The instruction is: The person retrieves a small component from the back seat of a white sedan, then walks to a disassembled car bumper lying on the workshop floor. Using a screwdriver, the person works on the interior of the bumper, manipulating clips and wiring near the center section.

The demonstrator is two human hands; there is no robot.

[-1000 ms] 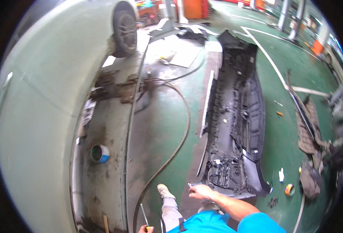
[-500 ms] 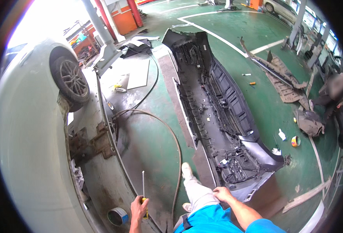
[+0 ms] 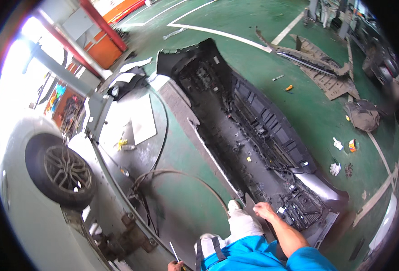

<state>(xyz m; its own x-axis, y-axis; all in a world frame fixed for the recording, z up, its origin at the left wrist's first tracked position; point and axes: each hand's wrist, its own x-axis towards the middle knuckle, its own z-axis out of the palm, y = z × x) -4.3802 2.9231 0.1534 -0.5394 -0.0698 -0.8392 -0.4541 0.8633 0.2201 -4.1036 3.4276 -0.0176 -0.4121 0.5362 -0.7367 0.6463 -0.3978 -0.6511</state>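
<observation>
My left hand [image 3: 175, 266], at the lower edge, is closed round a screwdriver; its thin pale shaft [image 3: 174, 251] points up, and its yellow handle is mostly hidden. My right hand [image 3: 264, 210] hangs in front of my right thigh with curled fingers, and nothing shows in them. Beyond it a large car bumper [image 3: 271, 131] lies on the floor, its black inner side up, with wiring along it and a silver-grey outer skin at the near end. The hand overlaps the bumper's near left edge in view, apparently without touching it.
A white car with its wheel [image 3: 68, 174] stands by a lift rail [image 3: 118, 180] at left. A hose [image 3: 188, 174] curves across the green floor. At right lie torn trim panels [image 3: 328, 77], white gloves [image 3: 335, 169], a tape roll [image 3: 353, 145] and a grey bag [image 3: 363, 115].
The view has turned and moved forward, and my feet have shifted in a step. My left hand with the screwdriver has dropped towards the lower edge; my right hand has swung forward off my thigh.
</observation>
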